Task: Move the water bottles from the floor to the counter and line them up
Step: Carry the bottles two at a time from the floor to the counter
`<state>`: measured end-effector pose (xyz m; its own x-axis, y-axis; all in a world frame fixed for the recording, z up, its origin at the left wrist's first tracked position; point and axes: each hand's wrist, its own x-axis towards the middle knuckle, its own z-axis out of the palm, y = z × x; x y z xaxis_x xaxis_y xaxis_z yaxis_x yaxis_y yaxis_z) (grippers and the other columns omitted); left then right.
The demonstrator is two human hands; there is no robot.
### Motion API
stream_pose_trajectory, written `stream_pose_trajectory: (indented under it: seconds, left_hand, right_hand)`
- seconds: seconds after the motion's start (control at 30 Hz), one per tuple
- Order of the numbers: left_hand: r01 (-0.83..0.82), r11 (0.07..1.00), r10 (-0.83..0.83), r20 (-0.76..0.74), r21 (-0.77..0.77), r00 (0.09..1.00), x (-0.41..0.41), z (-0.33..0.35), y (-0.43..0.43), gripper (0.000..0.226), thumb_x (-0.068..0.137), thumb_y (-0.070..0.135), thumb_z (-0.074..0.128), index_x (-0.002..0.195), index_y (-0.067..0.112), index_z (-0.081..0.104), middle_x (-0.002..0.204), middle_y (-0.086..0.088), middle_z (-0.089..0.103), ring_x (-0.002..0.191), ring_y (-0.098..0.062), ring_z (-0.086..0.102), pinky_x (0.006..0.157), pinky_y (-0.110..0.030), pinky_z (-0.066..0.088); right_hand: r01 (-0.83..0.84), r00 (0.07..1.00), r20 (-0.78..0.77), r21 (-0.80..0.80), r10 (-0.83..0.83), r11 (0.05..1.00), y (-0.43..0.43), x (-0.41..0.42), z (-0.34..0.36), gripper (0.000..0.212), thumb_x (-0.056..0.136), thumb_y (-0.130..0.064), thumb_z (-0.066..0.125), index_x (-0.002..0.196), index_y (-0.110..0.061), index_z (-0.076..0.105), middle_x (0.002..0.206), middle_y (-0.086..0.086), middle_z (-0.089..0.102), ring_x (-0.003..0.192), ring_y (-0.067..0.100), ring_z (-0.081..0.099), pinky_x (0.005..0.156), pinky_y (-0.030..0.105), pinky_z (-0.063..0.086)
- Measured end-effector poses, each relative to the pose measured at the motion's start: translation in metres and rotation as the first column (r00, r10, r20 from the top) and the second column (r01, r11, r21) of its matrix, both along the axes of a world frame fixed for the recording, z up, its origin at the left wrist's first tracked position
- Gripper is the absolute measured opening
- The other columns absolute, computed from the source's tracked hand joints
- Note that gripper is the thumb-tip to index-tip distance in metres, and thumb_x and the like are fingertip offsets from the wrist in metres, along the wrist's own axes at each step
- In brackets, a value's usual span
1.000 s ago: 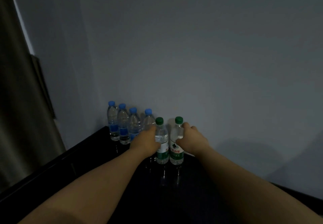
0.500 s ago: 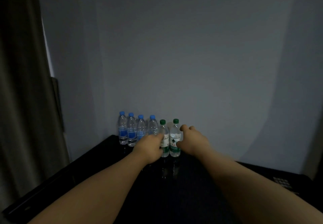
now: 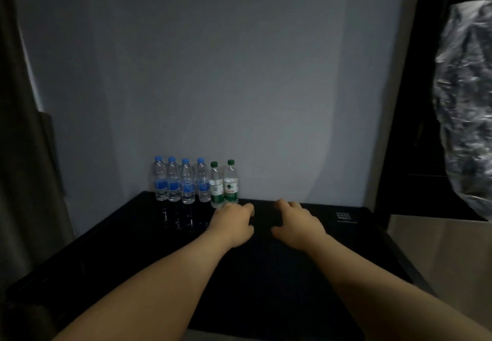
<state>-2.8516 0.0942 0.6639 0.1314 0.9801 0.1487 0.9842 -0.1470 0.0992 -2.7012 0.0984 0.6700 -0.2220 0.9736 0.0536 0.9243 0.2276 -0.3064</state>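
Observation:
Several water bottles stand upright in a row at the back of the black counter (image 3: pixel 266 274), against the wall. Those with blue caps (image 3: pixel 173 181) are on the left. Two green-capped bottles, one (image 3: pixel 216 185) beside the other (image 3: pixel 230 182), end the row on the right. My left hand (image 3: pixel 233 225) hovers just in front of the green-capped pair, fingers loosely curled, holding nothing. To its right, over the bare counter, is my right hand (image 3: pixel 296 223), also relaxed and holding nothing. Neither hand touches a bottle.
A grey wall rises behind the counter. A dark curtain (image 3: pixel 24 154) hangs at the left. On the right, a crinkled clear plastic bag (image 3: pixel 466 101) hangs before a dark cabinet. A small white printed label (image 3: pixel 346 217) marks the counter's right rear.
Both hands have let go of the two green-capped bottles and drawn back towards me. The bottles stay standing in the row. The view has pulled back and widened.

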Motion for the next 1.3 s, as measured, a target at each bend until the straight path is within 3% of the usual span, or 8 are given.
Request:
stream_pose_trajectory:
  seconds: [0.23, 0.57, 0.87, 1.3]
  left_hand:
    - [0.189, 0.982, -0.189, -0.03, -0.012, 0.982, 0.135, -0.006, -0.024, 0.039, 0.093, 0.028, 0.05, 0.131, 0.021, 0.046, 0.129, -0.006, 0.054, 0.121, -0.026, 0.047, 0.099, -0.039, 0.04]
    - [0.489, 0.872, -0.487, 0.053, -0.034, 0.872, 0.413, -0.033, -0.109, 0.034, 0.092, 0.027, 0.048, 0.125, 0.021, 0.05, 0.127, -0.003, 0.055, 0.12, -0.024, 0.048, 0.1, -0.038, 0.041]
    - [0.701, 0.711, -0.702, 0.005, -0.063, 0.712, 0.64, -0.044, -0.212, 0.037, 0.089, 0.03, 0.048, 0.125, 0.02, 0.049, 0.131, -0.006, 0.054, 0.125, -0.028, 0.045, 0.101, -0.038, 0.038]
    - [0.911, 0.398, -0.914, 0.041, -0.113, 0.404, 0.857, -0.066, -0.283, 0.039, 0.091, 0.027, 0.047, 0.129, 0.02, 0.046, 0.133, -0.006, 0.052, 0.124, -0.028, 0.046, 0.096, -0.037, 0.04]
  right_hand:
    - [0.195, 0.981, 0.005, 0.037, -0.196, 0.98, -0.049, 0.118, -0.007, 0.064, 0.087, -0.032, 0.059, 0.143, -0.024, 0.029, 0.143, 0.006, 0.04, 0.126, 0.026, 0.046, 0.1, 0.042, 0.045]
    - [0.511, 0.857, 0.094, -0.016, -0.507, 0.86, -0.175, 0.395, -0.031, 0.055, 0.089, -0.035, 0.055, 0.138, -0.024, 0.033, 0.139, 0.007, 0.041, 0.126, 0.031, 0.044, 0.098, 0.044, 0.041]
    - [0.772, 0.633, 0.136, -0.05, -0.762, 0.633, -0.323, 0.595, -0.044, 0.051, 0.089, -0.033, 0.051, 0.136, -0.021, 0.034, 0.138, 0.007, 0.042, 0.126, 0.031, 0.043, 0.1, 0.041, 0.038]
    - [0.942, 0.321, 0.145, -0.151, -0.936, 0.3, -0.435, 0.765, -0.069, 0.051, 0.09, -0.029, 0.046, 0.139, -0.023, 0.032, 0.14, 0.007, 0.039, 0.127, 0.03, 0.041, 0.101, 0.04, 0.038]
